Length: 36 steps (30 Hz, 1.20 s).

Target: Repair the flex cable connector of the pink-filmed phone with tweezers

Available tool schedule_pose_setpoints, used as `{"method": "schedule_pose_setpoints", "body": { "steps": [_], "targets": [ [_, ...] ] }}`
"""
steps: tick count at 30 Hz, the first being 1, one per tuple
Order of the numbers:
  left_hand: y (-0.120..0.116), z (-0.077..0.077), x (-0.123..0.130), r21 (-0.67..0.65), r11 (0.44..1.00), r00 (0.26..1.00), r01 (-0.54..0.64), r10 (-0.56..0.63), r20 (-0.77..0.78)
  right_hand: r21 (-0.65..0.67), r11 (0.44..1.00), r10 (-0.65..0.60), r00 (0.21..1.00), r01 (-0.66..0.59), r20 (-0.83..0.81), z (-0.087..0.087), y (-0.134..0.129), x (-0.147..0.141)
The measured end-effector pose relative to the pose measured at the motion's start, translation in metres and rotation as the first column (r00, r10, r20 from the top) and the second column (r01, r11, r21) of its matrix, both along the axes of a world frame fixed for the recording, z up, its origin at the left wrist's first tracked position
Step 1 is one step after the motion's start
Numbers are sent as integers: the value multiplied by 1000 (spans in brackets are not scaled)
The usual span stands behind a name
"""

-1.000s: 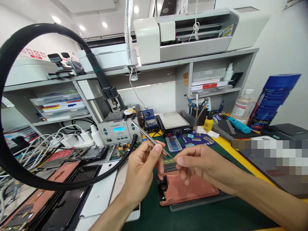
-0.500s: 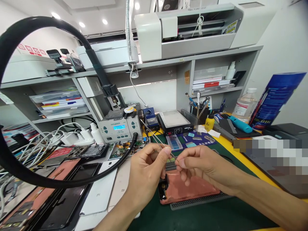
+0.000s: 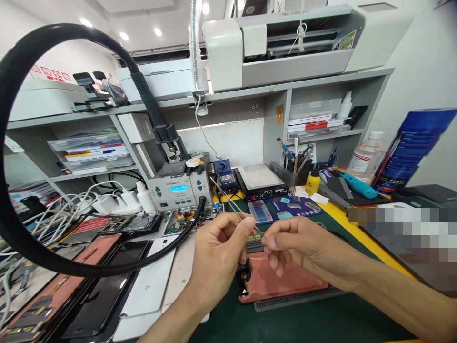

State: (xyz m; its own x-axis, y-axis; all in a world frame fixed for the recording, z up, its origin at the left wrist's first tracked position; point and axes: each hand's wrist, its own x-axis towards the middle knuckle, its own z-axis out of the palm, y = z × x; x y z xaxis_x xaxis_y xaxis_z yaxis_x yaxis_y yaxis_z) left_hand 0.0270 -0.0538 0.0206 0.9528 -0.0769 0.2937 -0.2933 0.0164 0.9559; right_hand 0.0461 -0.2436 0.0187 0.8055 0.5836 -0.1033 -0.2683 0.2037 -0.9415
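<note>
My left hand (image 3: 223, 252) is closed around slim metal tweezers (image 3: 228, 199), pinched between thumb and fingers. Their back end points up and away to the left, and the tips reach toward my right hand (image 3: 296, 243). The thumb and index finger of that hand are pressed together right at the tips; whatever they pinch is too small to make out. Below both hands lies an opened phone or screen part with a reddish-pink film (image 3: 285, 281), its black end at the left. It rests on a grey perforated holder (image 3: 296, 300), partly covered by my right hand.
A black hose (image 3: 71, 269) loops across the left side from a hot-air station (image 3: 178, 190). Several phones, including a white one (image 3: 148, 286), lie left of my arm. Behind are a heating plate (image 3: 262, 178) and a yellow bottle (image 3: 312, 183); a dark laptop-like slab (image 3: 389, 252) sits right.
The view has shifted slightly, so the background sits a little further right. Both hands keep nearly the same pose, with the tweezers still between them.
</note>
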Motion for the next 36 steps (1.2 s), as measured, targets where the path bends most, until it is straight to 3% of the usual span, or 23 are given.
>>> {"method": "schedule_pose_setpoints", "body": {
  "steps": [4, 8, 13, 20, 27, 32, 36],
  "targets": [
    [-1, -2, 0, -29, 999, 999, 36, -36, 1, -13, 1000, -3, 1000, 3, 0, 0, -1, -1],
    [-2, -3, 0, -28, 999, 999, 37, -37, 9, -108, 993, -49, 998, 52, 31, 0, -1, -1],
    [2, -3, 1, -75, 995, 997, -72, 74, 31, -208, 961, -156, 978, 182, 137, 0, -1, 1],
    [5, -6, 5, -157, 985, 996, 68, -76, -50, -57, 997, -35, 992, 42, 120, 3, -3, -4],
    [6, -2, 4, -190, 973, 986, 132, -149, -80, 69, 998, 0, 1000, -2, 29, 4, -3, -4],
    [6, -2, 4, -180, 973, 982, 144, -164, -99, 72, 997, -15, 1000, 15, 3, 6, -3, -5],
    [6, -4, 4, -166, 978, 986, 130, -145, -79, -3, 999, -50, 998, 50, 30, 6, -4, -4]
  ]
}}
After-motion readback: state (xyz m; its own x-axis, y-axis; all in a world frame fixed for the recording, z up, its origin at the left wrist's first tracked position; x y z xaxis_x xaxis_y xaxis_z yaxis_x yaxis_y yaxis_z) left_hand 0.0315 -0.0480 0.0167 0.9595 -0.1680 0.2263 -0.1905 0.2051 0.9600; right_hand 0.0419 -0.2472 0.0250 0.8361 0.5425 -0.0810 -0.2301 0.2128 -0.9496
